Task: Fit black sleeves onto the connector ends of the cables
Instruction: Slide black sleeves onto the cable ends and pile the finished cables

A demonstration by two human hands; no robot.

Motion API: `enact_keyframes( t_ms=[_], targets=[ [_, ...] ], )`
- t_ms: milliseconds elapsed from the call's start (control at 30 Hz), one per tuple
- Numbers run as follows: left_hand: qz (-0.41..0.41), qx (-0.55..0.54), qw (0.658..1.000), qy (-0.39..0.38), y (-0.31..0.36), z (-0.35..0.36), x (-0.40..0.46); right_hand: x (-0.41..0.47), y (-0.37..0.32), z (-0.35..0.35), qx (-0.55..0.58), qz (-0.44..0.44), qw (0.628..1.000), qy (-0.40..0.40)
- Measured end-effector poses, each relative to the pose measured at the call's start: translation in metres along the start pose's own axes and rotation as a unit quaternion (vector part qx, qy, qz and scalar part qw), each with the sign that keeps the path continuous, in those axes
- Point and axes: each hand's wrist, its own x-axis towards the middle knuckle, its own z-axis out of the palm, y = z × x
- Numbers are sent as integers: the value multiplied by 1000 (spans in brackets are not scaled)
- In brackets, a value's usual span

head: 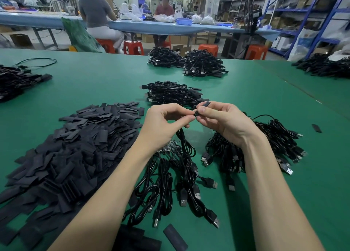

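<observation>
We pinch a flat, limp black rubbery sleeve (206, 104) in our right hand (223, 122); our left hand (162, 122) grips the thin black cable's connector end (195, 114); light, best held near its mouth.

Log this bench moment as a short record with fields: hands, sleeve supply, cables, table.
left hand: pinches the cable end at its fingertips
right hand: pinches a black sleeve at that same cable end
sleeve supply: big heap of flat black sleeves, left of the hands
cables: loose bundle under the hands, another bundle to the right, more piles beyond
table: green mat
</observation>
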Motion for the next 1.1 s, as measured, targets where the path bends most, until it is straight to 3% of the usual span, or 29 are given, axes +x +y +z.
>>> enact_keyframes(
  t_ms=[400, 667, 1100],
  targets=[
    [-14, -72, 997, 33, 0, 2, -1, 2, 1, 4, -39, -13, 999, -10],
    [-48, -133, 985, 100, -3, 5, 0, 10, 10, 25, -66, -159, 982, 80],
    [-67, -136, 983, 103, -10, 4, -2, 12, 11, 28, -70, -180, 975, 112]
  ],
)
